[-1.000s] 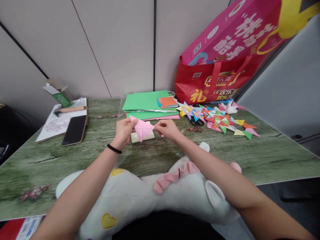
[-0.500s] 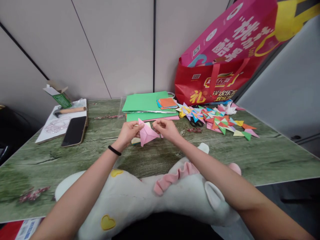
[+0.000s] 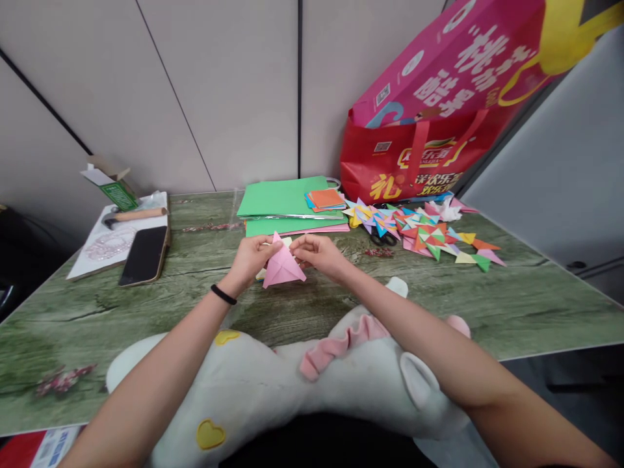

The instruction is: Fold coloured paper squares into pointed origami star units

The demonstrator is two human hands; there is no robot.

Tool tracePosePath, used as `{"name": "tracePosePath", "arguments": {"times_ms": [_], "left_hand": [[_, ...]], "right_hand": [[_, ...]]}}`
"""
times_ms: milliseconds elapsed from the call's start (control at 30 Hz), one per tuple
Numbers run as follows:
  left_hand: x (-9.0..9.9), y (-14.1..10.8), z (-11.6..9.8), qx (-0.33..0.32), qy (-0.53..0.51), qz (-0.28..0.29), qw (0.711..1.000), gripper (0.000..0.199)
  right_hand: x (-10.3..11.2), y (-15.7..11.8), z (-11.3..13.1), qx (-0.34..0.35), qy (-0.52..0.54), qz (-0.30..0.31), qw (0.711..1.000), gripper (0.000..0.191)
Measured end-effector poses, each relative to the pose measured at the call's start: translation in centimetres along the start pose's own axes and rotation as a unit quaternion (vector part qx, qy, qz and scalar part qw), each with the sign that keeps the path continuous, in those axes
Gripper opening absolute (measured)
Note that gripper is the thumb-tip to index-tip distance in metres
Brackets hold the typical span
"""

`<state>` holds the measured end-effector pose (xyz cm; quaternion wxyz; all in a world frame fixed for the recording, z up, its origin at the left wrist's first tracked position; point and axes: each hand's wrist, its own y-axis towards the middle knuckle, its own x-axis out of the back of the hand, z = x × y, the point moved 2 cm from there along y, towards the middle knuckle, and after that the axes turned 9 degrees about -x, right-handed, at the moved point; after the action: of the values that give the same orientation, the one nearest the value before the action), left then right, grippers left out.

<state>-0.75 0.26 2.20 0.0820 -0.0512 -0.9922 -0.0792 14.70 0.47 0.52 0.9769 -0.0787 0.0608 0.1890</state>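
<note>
Just below the middle of the frame, the left hand (image 3: 251, 257) and the right hand (image 3: 316, 252) meet over a pink folded paper (image 3: 283, 268), a pointed, tent-like piece lifted a little above the tabletop (image 3: 511, 305). Each hand is closed narrowly on it, the left pinching its left edge near the tip and the right pinching the upper right edge, so the piece is steadied from both sides while its flaps hang free below. A pale sheet (image 3: 287, 242) shows just behind it on the tabletop, mostly hidden. Both forearms rest across a white plush toy (image 3: 273, 383) at the bottom of the frame, which serves as a cushion. Farther up, within reach, lies a stack of green paper (image 3: 287, 198) with small orange squares (image 3: 326, 197) on top, likely the supply. To the right of centre spreads a heap of finished colourful folded stars (image 3: 424, 233), set aside from the working spot, in front of a red and pink shopping bag (image 3: 429, 130) at upper right. At the left edge a phone (image 3: 145, 255) lies near a small hammer (image 3: 131, 215) and an open green carton (image 3: 113, 185).
</note>
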Motion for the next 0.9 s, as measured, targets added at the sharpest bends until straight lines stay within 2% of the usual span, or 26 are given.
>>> {"name": "tracePosePath", "arguments": {"times_ms": [300, 467, 633, 900], "left_hand": [[-0.04, -0.12, -0.11, 0.030, -0.029, 0.007, 0.999, 0.036], [0.02, -0.09, -0.22, 0.062, -0.056, 0.027, 0.996, 0.036], [0.08, -0.10, -0.70, 0.093, -0.088, 0.077, 0.989, 0.029], [0.41, 0.19, 0.03, 0.074, -0.073, 0.041, 0.994, 0.025]], "right_hand": [[0.12, 0.17, -0.22, 0.074, -0.110, 0.033, 0.991, 0.014], [0.33, 0.22, -0.15, 0.142, -0.200, 0.001, 0.969, 0.015], [0.62, 0.29, -0.03, 0.161, -0.217, -0.032, 0.962, 0.013], [0.62, 0.08, 0.32, 0.158, -0.220, -0.011, 0.963, 0.011]]}}
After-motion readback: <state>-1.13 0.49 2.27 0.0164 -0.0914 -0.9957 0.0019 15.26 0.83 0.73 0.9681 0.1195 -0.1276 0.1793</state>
